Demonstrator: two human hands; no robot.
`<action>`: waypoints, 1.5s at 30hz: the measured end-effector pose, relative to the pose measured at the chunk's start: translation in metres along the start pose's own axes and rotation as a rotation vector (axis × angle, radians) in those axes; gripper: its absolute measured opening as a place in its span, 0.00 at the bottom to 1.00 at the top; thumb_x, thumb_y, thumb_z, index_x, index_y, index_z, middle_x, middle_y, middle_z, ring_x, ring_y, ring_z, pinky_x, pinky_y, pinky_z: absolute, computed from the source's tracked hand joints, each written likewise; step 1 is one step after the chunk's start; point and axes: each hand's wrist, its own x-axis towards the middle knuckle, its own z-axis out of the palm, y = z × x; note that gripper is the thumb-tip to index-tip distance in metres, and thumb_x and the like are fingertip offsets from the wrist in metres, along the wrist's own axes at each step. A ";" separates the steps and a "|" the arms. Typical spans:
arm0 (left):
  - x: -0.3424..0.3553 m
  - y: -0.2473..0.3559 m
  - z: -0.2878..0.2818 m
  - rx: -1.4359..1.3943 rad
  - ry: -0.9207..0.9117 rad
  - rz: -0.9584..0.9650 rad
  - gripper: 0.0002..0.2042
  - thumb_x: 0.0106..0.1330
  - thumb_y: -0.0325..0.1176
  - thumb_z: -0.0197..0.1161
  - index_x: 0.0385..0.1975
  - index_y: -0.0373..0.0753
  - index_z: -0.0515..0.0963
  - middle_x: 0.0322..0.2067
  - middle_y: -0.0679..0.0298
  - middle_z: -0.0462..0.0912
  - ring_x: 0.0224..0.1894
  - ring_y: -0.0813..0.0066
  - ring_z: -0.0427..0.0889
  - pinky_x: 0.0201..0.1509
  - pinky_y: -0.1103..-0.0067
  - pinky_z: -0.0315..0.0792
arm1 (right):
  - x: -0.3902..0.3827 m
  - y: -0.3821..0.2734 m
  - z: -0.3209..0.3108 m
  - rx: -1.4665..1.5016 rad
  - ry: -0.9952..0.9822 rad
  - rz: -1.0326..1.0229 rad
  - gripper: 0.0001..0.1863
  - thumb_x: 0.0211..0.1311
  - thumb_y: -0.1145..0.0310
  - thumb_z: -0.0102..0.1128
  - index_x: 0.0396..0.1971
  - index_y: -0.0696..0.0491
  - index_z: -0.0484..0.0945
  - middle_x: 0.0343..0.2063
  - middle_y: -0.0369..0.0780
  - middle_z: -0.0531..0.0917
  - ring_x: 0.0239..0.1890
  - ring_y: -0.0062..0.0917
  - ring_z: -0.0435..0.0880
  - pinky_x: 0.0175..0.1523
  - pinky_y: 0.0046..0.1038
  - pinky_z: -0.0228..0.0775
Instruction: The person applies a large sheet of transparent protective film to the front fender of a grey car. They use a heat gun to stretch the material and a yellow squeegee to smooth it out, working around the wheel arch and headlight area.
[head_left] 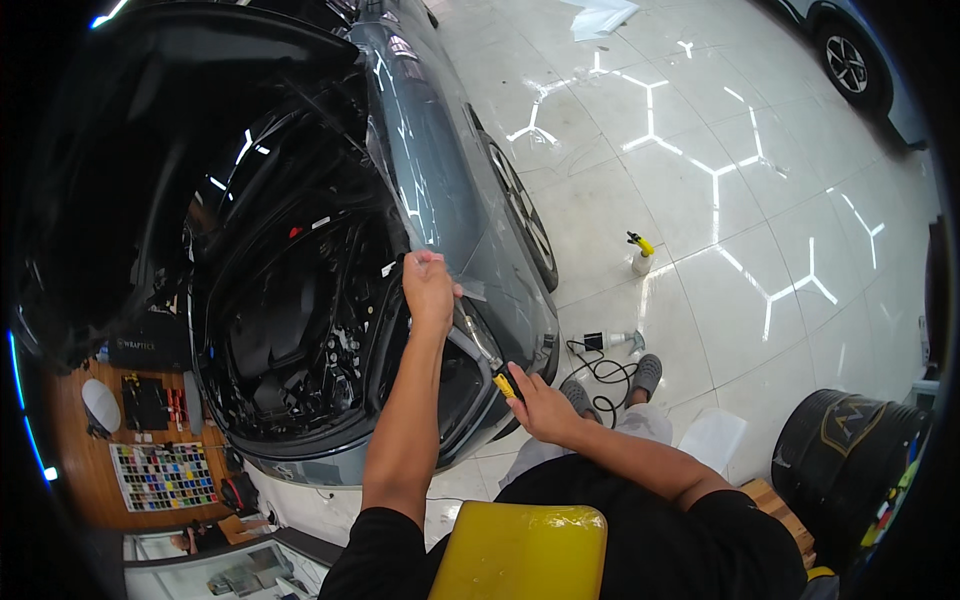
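Note:
A grey car fender [440,170] with clear film on it runs along the open front compartment. My left hand [430,285] is closed in a pinch at the fender's inner edge, gripping clear film [468,291], whose loose edge shows beside the fingers. Lower down, near the headlight area, my right hand [545,405] is wrapped around a yellow-and-black handled tool [503,385]. A slim silvery part lies in line with the handle, toward my left hand; whether it belongs to the tool or to the car is hard to make out.
The raised black hood [110,190] is at the left over the dark front compartment [290,320]. On the tiled floor stand a yellow-topped spray bottle [641,258] and a corded device [600,341] with looped black cable. A black drum [845,455] is at the right; a yellow panel [525,555] sits near my chest.

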 end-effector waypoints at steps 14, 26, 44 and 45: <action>-0.013 0.016 -0.012 -0.148 -0.092 -0.060 0.08 0.63 0.25 0.54 0.41 0.36 0.66 0.21 0.69 0.66 0.17 0.82 0.64 0.24 0.78 0.69 | -0.009 0.003 0.009 0.070 0.027 0.041 0.31 0.64 0.61 0.50 0.63 0.57 0.53 0.34 0.50 0.73 0.30 0.45 0.77 0.34 0.41 0.72; -0.005 0.000 -0.006 -0.111 -0.077 -0.056 0.04 0.62 0.23 0.47 0.27 0.36 0.69 0.23 0.64 0.72 0.24 0.74 0.75 0.35 0.75 0.77 | -0.008 0.011 0.008 -0.005 0.004 -0.009 0.31 0.64 0.62 0.50 0.63 0.55 0.54 0.34 0.49 0.72 0.28 0.45 0.77 0.33 0.41 0.72; -0.012 -0.004 -0.019 -0.182 -0.095 -0.127 0.04 0.61 0.23 0.47 0.29 0.34 0.71 0.22 0.63 0.72 0.24 0.73 0.76 0.34 0.73 0.79 | -0.015 0.000 0.033 -0.039 0.100 0.007 0.31 0.65 0.63 0.49 0.64 0.57 0.53 0.33 0.50 0.71 0.28 0.43 0.77 0.32 0.39 0.72; -0.011 -0.004 -0.018 -0.190 -0.098 -0.125 0.04 0.61 0.23 0.47 0.29 0.34 0.70 0.22 0.63 0.72 0.24 0.73 0.76 0.34 0.73 0.79 | -0.014 -0.003 0.034 -0.045 0.081 0.011 0.31 0.65 0.63 0.49 0.64 0.57 0.53 0.33 0.50 0.71 0.28 0.43 0.77 0.32 0.39 0.72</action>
